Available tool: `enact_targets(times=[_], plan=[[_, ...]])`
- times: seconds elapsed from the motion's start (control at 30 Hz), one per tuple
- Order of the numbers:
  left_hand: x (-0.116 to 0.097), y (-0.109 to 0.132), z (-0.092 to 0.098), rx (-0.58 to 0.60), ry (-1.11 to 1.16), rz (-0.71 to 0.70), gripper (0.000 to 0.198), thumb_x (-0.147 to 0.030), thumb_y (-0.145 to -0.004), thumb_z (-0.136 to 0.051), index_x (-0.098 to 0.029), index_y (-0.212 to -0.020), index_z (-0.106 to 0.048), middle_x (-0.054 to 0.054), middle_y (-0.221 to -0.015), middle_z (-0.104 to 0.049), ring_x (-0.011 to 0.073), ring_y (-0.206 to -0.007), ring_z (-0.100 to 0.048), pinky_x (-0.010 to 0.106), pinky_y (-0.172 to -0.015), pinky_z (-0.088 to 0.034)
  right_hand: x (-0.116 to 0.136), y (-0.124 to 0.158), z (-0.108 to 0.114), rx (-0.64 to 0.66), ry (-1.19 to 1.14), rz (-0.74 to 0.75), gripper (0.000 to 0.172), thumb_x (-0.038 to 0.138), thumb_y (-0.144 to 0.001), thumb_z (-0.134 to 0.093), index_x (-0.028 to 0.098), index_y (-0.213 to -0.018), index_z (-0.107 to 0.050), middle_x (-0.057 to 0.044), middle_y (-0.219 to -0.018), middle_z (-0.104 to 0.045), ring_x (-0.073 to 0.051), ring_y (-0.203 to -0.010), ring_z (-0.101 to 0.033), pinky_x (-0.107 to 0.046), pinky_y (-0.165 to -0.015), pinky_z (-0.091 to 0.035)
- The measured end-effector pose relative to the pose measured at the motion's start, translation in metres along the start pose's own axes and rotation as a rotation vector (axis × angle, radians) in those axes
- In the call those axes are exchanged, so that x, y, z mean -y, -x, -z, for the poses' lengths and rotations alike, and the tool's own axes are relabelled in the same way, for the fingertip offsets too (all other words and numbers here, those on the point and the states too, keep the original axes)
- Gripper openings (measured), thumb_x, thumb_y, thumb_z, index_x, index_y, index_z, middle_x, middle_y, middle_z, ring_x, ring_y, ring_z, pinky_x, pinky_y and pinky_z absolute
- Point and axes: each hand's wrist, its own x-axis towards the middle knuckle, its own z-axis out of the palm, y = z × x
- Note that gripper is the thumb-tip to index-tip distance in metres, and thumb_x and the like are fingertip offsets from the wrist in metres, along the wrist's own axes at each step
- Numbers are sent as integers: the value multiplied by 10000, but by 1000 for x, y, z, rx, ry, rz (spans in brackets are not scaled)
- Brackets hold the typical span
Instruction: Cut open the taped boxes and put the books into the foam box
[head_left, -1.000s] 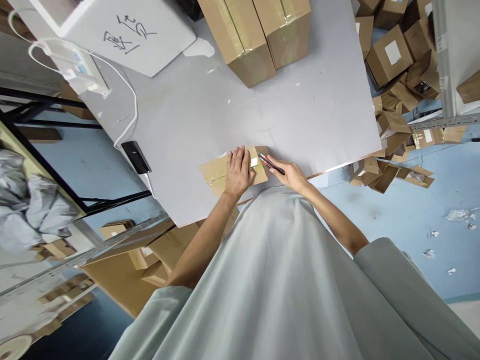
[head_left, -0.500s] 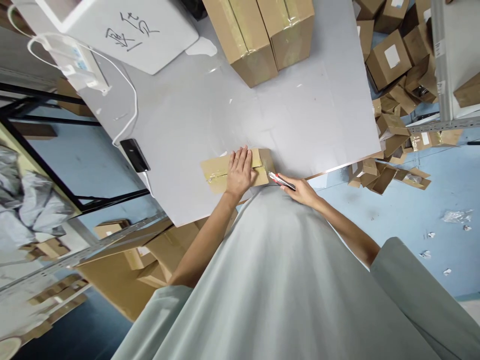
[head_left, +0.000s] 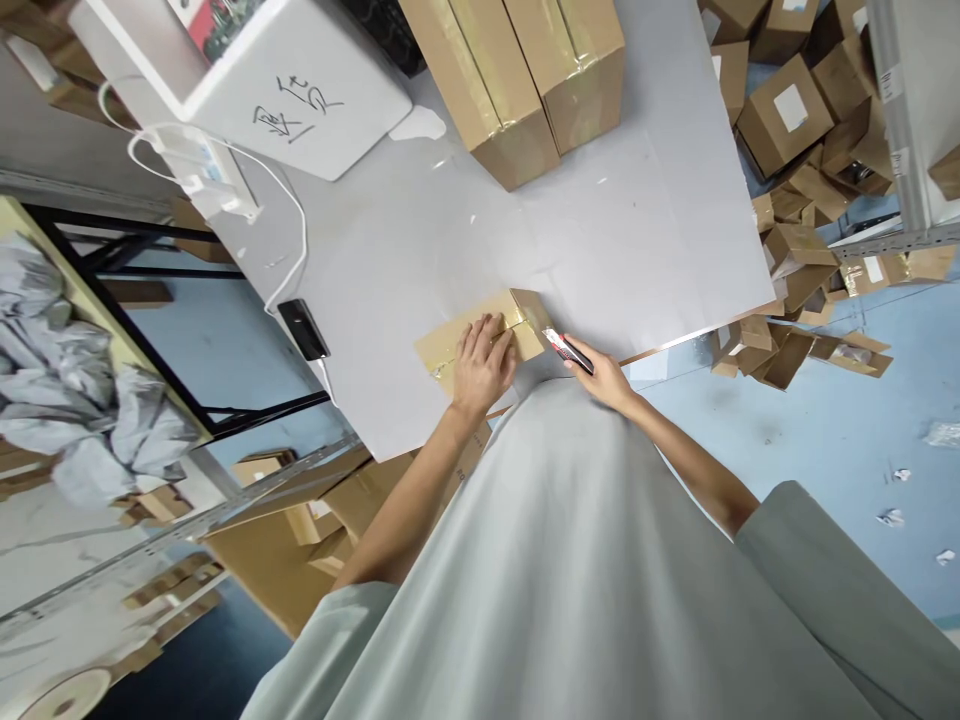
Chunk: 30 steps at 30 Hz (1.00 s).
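Since a second ago the right hand (head_left: 609, 381) has drawn the utility knife (head_left: 568, 350) off the top of the small cardboard box (head_left: 517, 318); its tip now sits just beside the box's right end, apart from the cardboard. That hand's fingers are closed around the knife's red and black handle. The left hand (head_left: 480, 365) has stayed on top of the box, palm down, its fingers (head_left: 491, 331) slightly bent and resting near the taped seam, pressing rather than gripping. The box lies flat at the near edge of the pale grey surface (head_left: 600, 230), right in front of the person's light green top. Farther back on the surface stand two large taped cartons (head_left: 517, 80) and a white foam box (head_left: 315, 95) with handwriting on it. A dark phone (head_left: 302, 328) lies at the left edge with a white cable (head_left: 296, 215) running from it. Many loose cardboard boxes (head_left: 787, 110) are heaped on the blue floor (head_left: 825, 440) to the right.
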Motion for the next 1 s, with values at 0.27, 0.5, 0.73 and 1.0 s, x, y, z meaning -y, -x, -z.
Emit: enact_targets(times=[0.27, 0.5, 0.73, 1.0], plan=[[-19, -13, 12, 63, -23, 53, 633, -512, -865, -868, -201, -1348, -604, 258, -1558, -567, 469, -1456, -554, 672, -1207, -474, 10, -27, 3, 6, -19, 53, 593, 441, -1075, -634, 352, -1658, -569, 14, -1572, -694, -280, -1414, -710, -441, -1220, -570], [-16, -33, 17, 107, -21, 61, 720, -358, -651, -1060, -192, -1171, -591, 237, -1428, -572, 490, -1384, -539, 670, -1176, -501, 15, -37, 11, 56, 0, 91, 574, 390, -1067, -664, 385, -1636, -592, 50, -1566, -689, -254, -1430, -697, -423, -1244, -550], [-19, -30, 16, 107, -14, 74, 687, -390, -705, -1033, -198, -1174, -568, 239, -1427, -560, 492, -1403, -513, 697, -1171, -493, 12, -44, 15, 105, 51, 120, 582, 343, -1059, -684, 419, -1628, -591, 85, -1561, -678, -250, -1427, -698, -430, -1241, -555], [-18, -30, 15, 86, -1, 80, 657, -409, -725, -1023, -205, -1155, -570, 228, -1409, -568, 487, -1363, -546, 686, -1157, -503, 21, -57, 27, 178, 39, 119, 549, 283, -1045, -685, 383, -1584, -646, 66, -1484, -737, -260, -1387, -725, -421, -1213, -574]])
